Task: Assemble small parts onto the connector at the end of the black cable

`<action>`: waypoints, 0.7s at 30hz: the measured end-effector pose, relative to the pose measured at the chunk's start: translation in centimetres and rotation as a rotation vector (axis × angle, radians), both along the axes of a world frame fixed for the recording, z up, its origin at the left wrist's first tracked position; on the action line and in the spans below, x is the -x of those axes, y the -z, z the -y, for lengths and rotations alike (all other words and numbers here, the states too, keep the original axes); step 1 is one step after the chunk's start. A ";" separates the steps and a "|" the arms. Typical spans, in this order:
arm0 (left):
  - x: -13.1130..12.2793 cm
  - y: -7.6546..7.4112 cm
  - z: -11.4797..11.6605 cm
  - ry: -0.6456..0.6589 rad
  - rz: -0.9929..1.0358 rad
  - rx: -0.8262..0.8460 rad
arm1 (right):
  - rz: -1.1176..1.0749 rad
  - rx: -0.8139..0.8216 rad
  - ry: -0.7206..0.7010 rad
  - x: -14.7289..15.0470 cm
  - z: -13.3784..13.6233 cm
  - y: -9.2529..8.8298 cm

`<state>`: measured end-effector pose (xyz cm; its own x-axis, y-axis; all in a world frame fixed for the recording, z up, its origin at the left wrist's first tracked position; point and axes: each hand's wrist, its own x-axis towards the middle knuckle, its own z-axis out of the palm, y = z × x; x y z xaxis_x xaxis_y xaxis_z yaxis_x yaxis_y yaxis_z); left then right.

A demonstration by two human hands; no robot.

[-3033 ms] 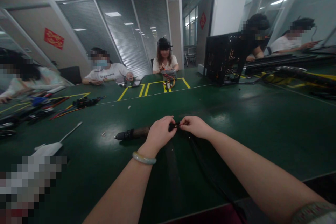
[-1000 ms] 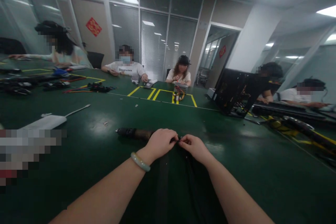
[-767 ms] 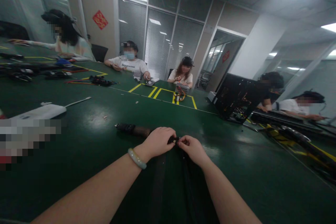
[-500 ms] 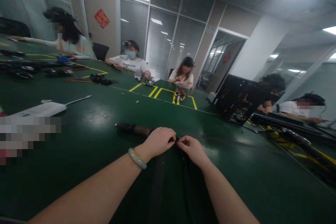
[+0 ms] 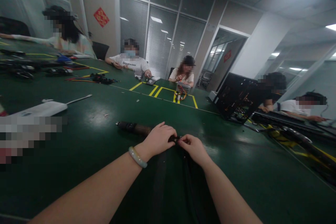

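My left hand [image 5: 159, 139] is closed round the right end of a dark sleeved cable bundle [image 5: 132, 127] that lies on the green table [image 5: 86, 147]. A pale bracelet [image 5: 137, 157] sits on that wrist. My right hand [image 5: 193, 147] pinches a small black connector [image 5: 175, 139] at the bundle's tip, right against the left fingers. Dark cables [image 5: 187, 182] trail from the hands back toward me between my forearms.
A white flat device [image 5: 43, 108] with a cord lies at the left. Wire bundles [image 5: 98, 78] and tools lie further left. A black computer case [image 5: 237, 98] stands at the right. Several other people sit round the table, one with a small wired box [image 5: 181, 87].
The camera has tilted up and swung, showing more ceiling. Both hands stay joined at the connector; my left fingers have shifted slightly on the bundle.
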<state>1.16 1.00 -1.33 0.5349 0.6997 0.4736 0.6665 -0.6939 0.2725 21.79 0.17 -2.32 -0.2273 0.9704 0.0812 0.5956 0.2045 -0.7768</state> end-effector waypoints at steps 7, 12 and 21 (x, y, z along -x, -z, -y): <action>-0.2 -0.1 0.1 -0.005 -0.025 -0.016 | -0.004 0.023 -0.016 0.1 -0.1 0.1; -0.8 0.1 0.2 0.002 -0.032 -0.017 | 0.032 -0.007 -0.009 0.1 -0.3 0.5; -0.7 0.0 0.3 -0.008 -0.006 -0.019 | 0.006 -0.007 -0.012 0.0 -0.4 0.5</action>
